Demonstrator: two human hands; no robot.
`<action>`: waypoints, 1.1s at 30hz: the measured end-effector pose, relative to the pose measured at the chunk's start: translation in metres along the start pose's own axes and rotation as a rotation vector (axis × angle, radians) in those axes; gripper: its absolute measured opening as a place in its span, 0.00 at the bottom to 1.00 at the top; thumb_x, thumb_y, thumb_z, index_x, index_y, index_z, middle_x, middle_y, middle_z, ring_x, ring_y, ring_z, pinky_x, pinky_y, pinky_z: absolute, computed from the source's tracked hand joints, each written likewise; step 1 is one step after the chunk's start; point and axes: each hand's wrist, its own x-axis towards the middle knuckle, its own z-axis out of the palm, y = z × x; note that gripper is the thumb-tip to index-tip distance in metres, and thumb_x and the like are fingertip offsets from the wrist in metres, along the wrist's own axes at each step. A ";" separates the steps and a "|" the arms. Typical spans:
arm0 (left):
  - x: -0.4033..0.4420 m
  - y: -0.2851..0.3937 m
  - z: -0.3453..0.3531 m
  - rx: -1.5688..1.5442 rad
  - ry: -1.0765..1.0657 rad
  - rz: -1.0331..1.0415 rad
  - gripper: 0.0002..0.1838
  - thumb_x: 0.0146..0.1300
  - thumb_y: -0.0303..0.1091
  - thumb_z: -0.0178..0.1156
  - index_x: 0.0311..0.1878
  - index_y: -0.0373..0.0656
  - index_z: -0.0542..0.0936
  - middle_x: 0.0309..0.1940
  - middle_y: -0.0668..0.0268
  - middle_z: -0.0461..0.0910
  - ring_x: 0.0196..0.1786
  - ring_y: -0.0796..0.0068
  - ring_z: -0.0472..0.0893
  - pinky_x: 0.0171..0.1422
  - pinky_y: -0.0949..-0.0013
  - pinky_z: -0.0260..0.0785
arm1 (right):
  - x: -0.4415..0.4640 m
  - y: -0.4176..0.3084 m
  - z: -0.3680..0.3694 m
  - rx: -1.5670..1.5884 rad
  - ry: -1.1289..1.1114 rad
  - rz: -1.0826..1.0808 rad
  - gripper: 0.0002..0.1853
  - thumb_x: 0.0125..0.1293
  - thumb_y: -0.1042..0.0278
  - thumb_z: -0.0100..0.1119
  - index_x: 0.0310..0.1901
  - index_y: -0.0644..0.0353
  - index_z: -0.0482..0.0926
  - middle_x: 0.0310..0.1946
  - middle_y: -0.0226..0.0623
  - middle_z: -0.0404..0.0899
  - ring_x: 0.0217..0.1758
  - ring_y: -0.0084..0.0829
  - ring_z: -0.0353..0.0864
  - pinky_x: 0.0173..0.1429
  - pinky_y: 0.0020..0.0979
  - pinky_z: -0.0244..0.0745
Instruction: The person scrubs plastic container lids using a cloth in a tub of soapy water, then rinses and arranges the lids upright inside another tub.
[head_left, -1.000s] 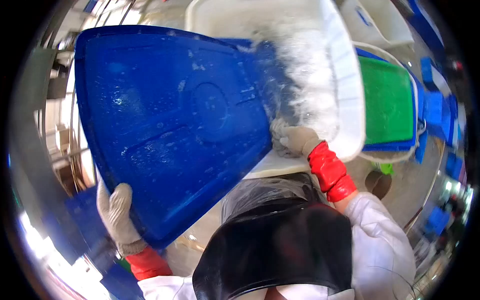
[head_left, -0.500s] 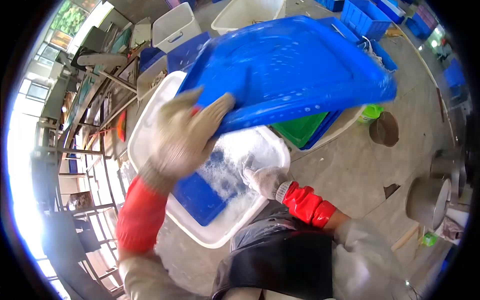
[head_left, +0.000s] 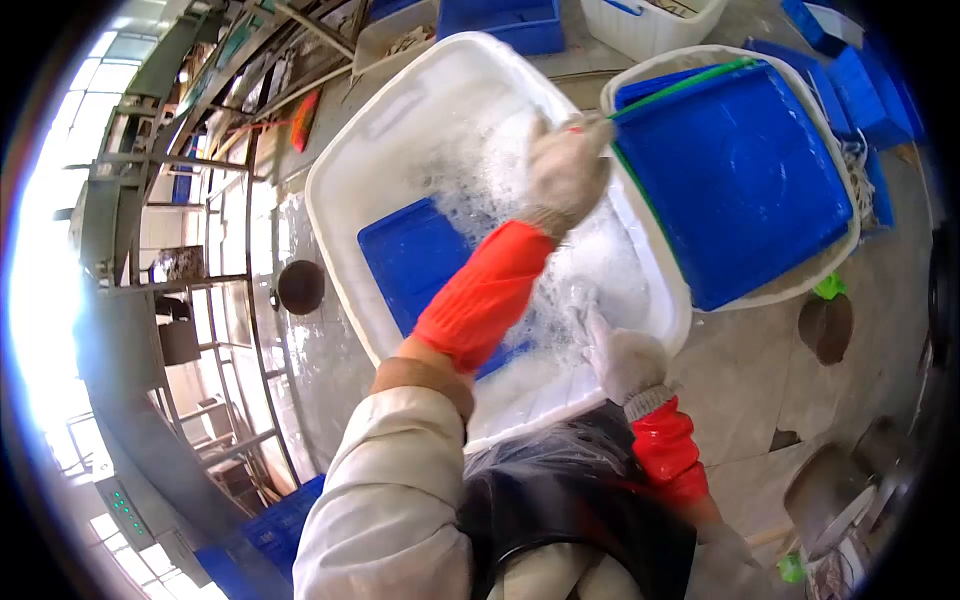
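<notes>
My left hand [head_left: 568, 175], in a pale glove with a red sleeve cover, is over the right side of a white tub [head_left: 322, 190] of foamy water. Its blurred fingertips are beside the near corner of a shallow blue tray [head_left: 750, 185], and I cannot tell if they touch it. That tray lies on a green tray [head_left: 653, 222], mostly hidden, in a second tub. My right hand [head_left: 628, 362], gloved too, hovers low over the suds with its fingers stretched out. Another blue tray [head_left: 405, 255] lies partly under foam in the first tub.
The second tub [head_left: 850, 235] stands to the right, against the first. Blue crates [head_left: 870, 95] and a white bin [head_left: 650, 30] are behind. A brown bucket [head_left: 826, 328] and metal pots [head_left: 825, 490] stand at right. Metal racks [head_left: 250, 330] line the left.
The blue tray has gone from being held up by my left hand over the tubs to lying on the stack in the right tub. The view has turned, and my right hand stays over the suds.
</notes>
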 end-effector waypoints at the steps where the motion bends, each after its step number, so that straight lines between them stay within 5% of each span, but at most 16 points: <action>1: -0.014 -0.038 -0.007 0.028 0.010 -0.058 0.22 0.60 0.31 0.68 0.59 0.49 0.84 0.58 0.63 0.86 0.67 0.61 0.80 0.87 0.43 0.46 | -0.001 0.002 0.003 0.051 -0.017 0.045 0.39 0.68 0.56 0.62 0.79 0.54 0.62 0.31 0.45 0.87 0.29 0.45 0.86 0.31 0.48 0.75; 3: -0.042 -0.122 -0.026 0.116 0.132 -0.105 0.19 0.56 0.33 0.70 0.52 0.46 0.83 0.45 0.57 0.86 0.53 0.52 0.84 0.75 0.35 0.59 | -0.002 -0.001 -0.001 0.088 -0.059 0.086 0.42 0.68 0.55 0.63 0.81 0.53 0.59 0.31 0.46 0.86 0.30 0.46 0.85 0.32 0.48 0.75; 6: -0.097 -0.257 -0.050 0.284 0.112 -0.402 0.25 0.57 0.43 0.69 0.58 0.47 0.83 0.49 0.52 0.86 0.56 0.47 0.84 0.75 0.36 0.60 | 0.001 -0.014 -0.014 -0.650 -0.207 -0.166 0.42 0.66 0.57 0.65 0.80 0.53 0.61 0.31 0.50 0.86 0.31 0.49 0.84 0.34 0.48 0.76; 7: -0.108 -0.259 -0.079 0.555 0.076 -0.414 0.27 0.57 0.47 0.67 0.60 0.47 0.83 0.50 0.51 0.86 0.58 0.46 0.83 0.75 0.36 0.60 | -0.002 -0.007 -0.014 -0.344 -0.143 -0.006 0.41 0.66 0.57 0.64 0.79 0.53 0.63 0.32 0.50 0.85 0.31 0.50 0.84 0.36 0.49 0.76; 8: -0.128 -0.286 -0.092 0.570 -0.214 -0.512 0.27 0.57 0.48 0.65 0.59 0.47 0.83 0.51 0.51 0.87 0.59 0.46 0.83 0.76 0.36 0.60 | -0.005 -0.002 -0.015 -0.044 -0.074 0.159 0.39 0.66 0.57 0.64 0.79 0.52 0.65 0.32 0.51 0.85 0.31 0.51 0.84 0.37 0.50 0.76; 9: -0.147 -0.313 -0.102 0.571 -0.503 -0.596 0.28 0.57 0.49 0.64 0.59 0.47 0.84 0.51 0.51 0.87 0.59 0.47 0.83 0.76 0.37 0.60 | -0.005 -0.001 -0.016 -0.065 -0.100 0.152 0.39 0.66 0.57 0.64 0.79 0.52 0.65 0.32 0.51 0.85 0.31 0.51 0.84 0.37 0.50 0.76; 10: -0.172 -0.323 -0.107 0.520 -0.535 -0.474 0.23 0.55 0.44 0.63 0.53 0.47 0.85 0.49 0.52 0.88 0.56 0.49 0.85 0.76 0.38 0.61 | -0.005 -0.002 -0.017 -0.047 -0.079 0.172 0.38 0.65 0.58 0.64 0.78 0.52 0.67 0.33 0.52 0.85 0.31 0.53 0.84 0.38 0.51 0.76; 15: -0.196 -0.311 -0.106 0.533 -0.425 -0.491 0.17 0.54 0.35 0.60 0.47 0.47 0.87 0.40 0.52 0.88 0.50 0.51 0.87 0.74 0.47 0.67 | -0.001 0.002 -0.013 -0.038 -0.094 0.199 0.37 0.66 0.60 0.62 0.77 0.51 0.68 0.33 0.54 0.84 0.33 0.56 0.84 0.40 0.53 0.76; 18: -0.214 -0.277 -0.118 0.405 -0.011 -0.432 0.17 0.50 0.27 0.60 0.43 0.50 0.88 0.38 0.55 0.89 0.46 0.50 0.87 0.72 0.52 0.70 | 0.001 0.007 -0.008 -0.032 -0.035 0.132 0.37 0.66 0.60 0.62 0.77 0.50 0.67 0.35 0.55 0.84 0.36 0.57 0.84 0.42 0.54 0.76; 25: -0.178 -0.218 -0.122 -0.125 0.410 -0.518 0.20 0.45 0.21 0.60 0.43 0.48 0.90 0.38 0.56 0.89 0.44 0.46 0.85 0.56 0.54 0.77 | 0.002 -0.004 -0.016 -0.087 -0.116 0.197 0.36 0.68 0.58 0.62 0.77 0.50 0.67 0.45 0.54 0.86 0.46 0.58 0.85 0.51 0.55 0.77; 29: -0.120 -0.148 -0.121 0.239 0.363 -0.342 0.15 0.44 0.20 0.61 0.36 0.47 0.88 0.31 0.55 0.87 0.39 0.48 0.85 0.63 0.49 0.75 | 0.001 0.016 -0.003 -0.006 0.015 0.026 0.34 0.68 0.60 0.62 0.76 0.50 0.69 0.52 0.54 0.85 0.53 0.57 0.84 0.57 0.54 0.77; 31: -0.106 -0.139 -0.120 0.191 0.271 -0.395 0.23 0.46 0.20 0.60 0.47 0.50 0.89 0.35 0.56 0.87 0.45 0.49 0.85 0.62 0.48 0.73 | 0.003 0.019 -0.006 -0.022 -0.008 -0.007 0.33 0.68 0.61 0.61 0.76 0.50 0.69 0.54 0.54 0.84 0.55 0.57 0.83 0.59 0.53 0.76; 33: -0.107 -0.133 -0.119 0.128 0.359 -0.353 0.21 0.46 0.21 0.61 0.45 0.50 0.88 0.34 0.56 0.87 0.45 0.50 0.85 0.60 0.50 0.73 | 0.005 0.024 -0.006 -0.031 -0.029 -0.039 0.32 0.69 0.61 0.61 0.75 0.51 0.70 0.56 0.54 0.83 0.58 0.56 0.82 0.61 0.52 0.76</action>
